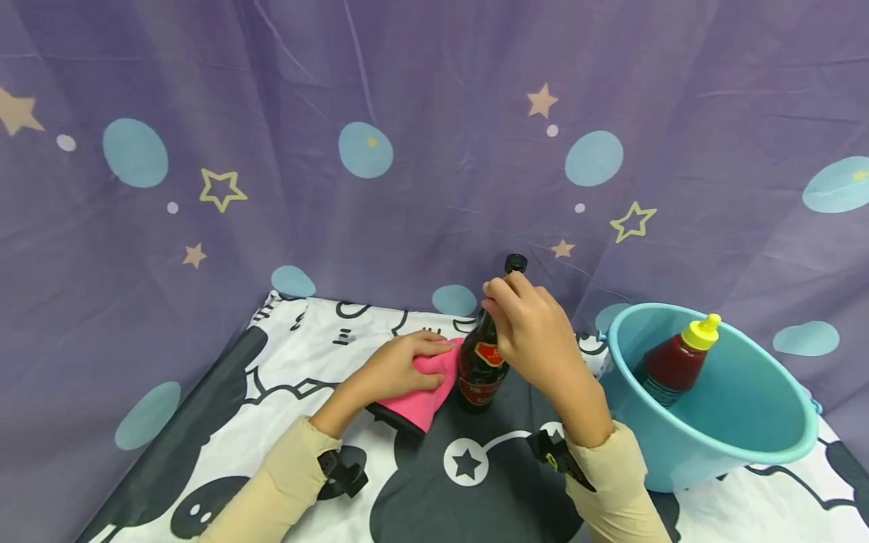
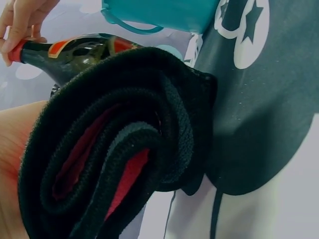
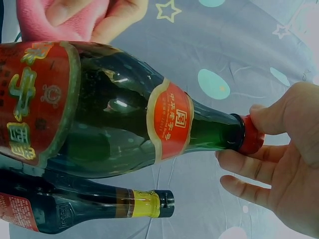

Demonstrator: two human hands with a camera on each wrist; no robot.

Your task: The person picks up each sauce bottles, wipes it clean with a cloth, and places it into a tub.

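Observation:
A green glass bottle (image 3: pixel 114 109) with red and gold labels stands on the cloth-covered surface. My right hand (image 1: pixel 536 332) pinches its red cap (image 3: pixel 253 134) between thumb and fingers. In my left hand (image 1: pixel 400 369) is a folded pink towel (image 1: pixel 434 385) with black edging, held up against the bottle's side. The towel's rolled layers (image 2: pixel 114 149) fill much of the left wrist view and hide the lower bottle there. Beside the green bottle is a second, darker bottle (image 3: pixel 89 204) with a yellow neck band and black cap, partly hidden behind my right hand in the head view.
To the right stands a light blue bucket (image 1: pixel 631 445), in which a red sauce bottle (image 1: pixel 672 369) with a yellow cap leans. A purple curtain (image 1: pixel 434 113) with stars and dots hangs behind. Black and white patterned fabric (image 1: pixel 529 498) covers the surface.

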